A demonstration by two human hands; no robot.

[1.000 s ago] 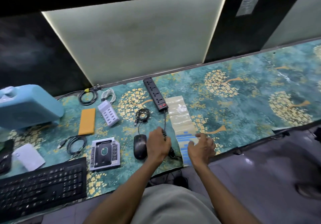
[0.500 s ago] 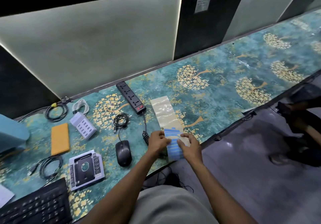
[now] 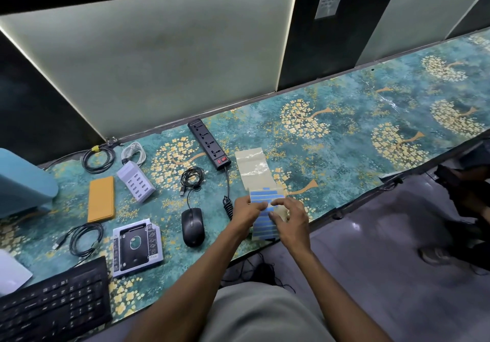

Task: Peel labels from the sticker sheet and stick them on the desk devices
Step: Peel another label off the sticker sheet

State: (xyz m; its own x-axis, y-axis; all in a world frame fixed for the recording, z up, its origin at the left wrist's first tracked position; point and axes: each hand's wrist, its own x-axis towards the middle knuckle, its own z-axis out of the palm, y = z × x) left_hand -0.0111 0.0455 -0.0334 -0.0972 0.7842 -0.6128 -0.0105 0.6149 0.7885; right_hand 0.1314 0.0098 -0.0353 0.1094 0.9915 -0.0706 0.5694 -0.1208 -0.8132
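Head view shows the sticker sheet (image 3: 261,195) at the near desk edge, right of the mouse (image 3: 192,226), with the left hand (image 3: 245,213) holding it and the right hand (image 3: 287,218) pinching a blue label, so peeling looks underway; next, lift it slowly.

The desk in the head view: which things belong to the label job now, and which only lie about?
Belong to the job:
- sticker sheet, held by left hand and right hand
- devices to label: mouse, power strip, keyboard, white USB hub, drive caddy

Lying about:
- coiled cables
- orange case
- blue appliance
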